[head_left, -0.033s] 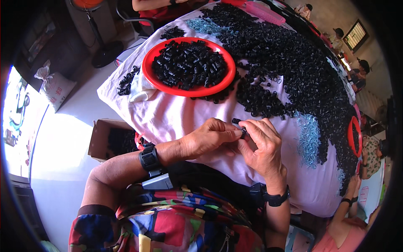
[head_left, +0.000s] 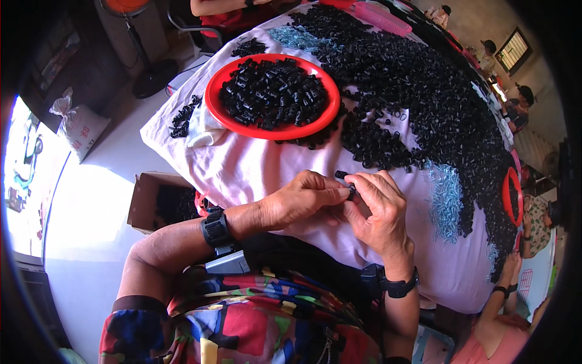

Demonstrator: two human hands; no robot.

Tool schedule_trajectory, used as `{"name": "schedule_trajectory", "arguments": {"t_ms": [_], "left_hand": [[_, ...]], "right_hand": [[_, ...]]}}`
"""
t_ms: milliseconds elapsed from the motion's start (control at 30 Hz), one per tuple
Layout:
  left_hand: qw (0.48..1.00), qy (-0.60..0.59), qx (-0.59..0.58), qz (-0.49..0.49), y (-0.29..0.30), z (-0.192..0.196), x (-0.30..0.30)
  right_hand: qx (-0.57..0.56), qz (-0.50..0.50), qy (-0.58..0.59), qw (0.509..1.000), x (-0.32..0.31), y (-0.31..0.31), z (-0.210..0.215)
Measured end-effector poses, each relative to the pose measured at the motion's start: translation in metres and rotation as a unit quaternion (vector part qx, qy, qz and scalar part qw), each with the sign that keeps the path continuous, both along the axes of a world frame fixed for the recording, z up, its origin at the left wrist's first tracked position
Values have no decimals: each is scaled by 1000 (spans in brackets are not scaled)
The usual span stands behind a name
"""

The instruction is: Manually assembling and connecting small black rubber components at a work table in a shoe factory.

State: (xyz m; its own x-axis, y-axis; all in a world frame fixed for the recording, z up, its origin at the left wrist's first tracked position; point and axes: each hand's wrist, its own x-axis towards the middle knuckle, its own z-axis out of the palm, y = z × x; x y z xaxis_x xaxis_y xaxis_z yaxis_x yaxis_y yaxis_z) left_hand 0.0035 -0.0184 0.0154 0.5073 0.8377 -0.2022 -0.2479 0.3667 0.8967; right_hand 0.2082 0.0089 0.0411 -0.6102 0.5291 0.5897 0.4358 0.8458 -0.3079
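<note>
My left hand (head_left: 306,195) and my right hand (head_left: 379,209) meet over the near part of the pink cloth, fingertips almost touching. A small black plastic part (head_left: 351,190) is pinched at the left thumb and forefinger, against the right fingers. Another short black cylindrical part (head_left: 341,175) sticks out by the tip of the right forefinger. Fingers cover much of both pieces. Beyond the hands, a red oval tray (head_left: 212,112) bears a heap of black plastic pieces (head_left: 273,94).
Loose black pieces (head_left: 412,79) spread across the pink-covered table (head_left: 254,176). Pale blue spring-like pieces (head_left: 445,203) lie in piles among them. A cardboard box (head_left: 140,203) stands left of the table. A co-worker's arms (head_left: 500,297) reach in at right; others sit farther off.
</note>
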Motion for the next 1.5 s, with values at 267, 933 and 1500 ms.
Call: {"name": "schedule_trajectory", "arguments": {"t_ms": [267,933,1500], "left_hand": [[998,-33,34,34,-1,-6,6],[989,11,141,46,7,-13,0],[982,66,173,38,5,-6,-2]], "right_hand": [[-3,6,34,999,1,3,-2],[-91,0,67,994,4,-4,15],[-71,4,73,995,9,-2,17]]}}
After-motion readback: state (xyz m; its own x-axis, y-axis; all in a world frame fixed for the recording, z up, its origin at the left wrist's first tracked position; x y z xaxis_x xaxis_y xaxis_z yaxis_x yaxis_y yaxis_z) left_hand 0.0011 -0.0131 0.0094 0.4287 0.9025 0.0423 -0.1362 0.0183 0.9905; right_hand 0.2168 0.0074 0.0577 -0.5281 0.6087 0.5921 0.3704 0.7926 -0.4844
